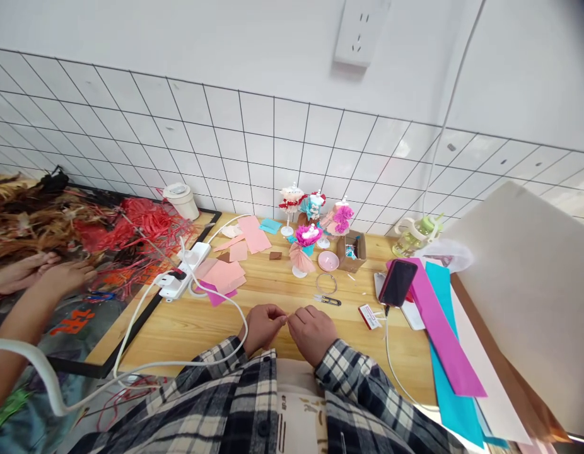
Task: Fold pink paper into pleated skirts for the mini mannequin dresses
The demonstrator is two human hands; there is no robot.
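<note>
My left hand and my right hand meet fingertip to fingertip above the front of the wooden table. Both are closed in a pinch; whatever lies between the fingers is too small to name. Just beyond them are black thread snips and a thin wire ring. Farther back, several small dress-form stands wear paper dresses, among them one with a magenta top and pink pleated skirt. A pink bowl and a small cardboard box stand beside them.
Cut pink paper lies left, near a white power strip whose cable loops past my left arm. At right are a phone, a small red-and-white box, coloured paper strips and a bottle. Another person's hands work at far left.
</note>
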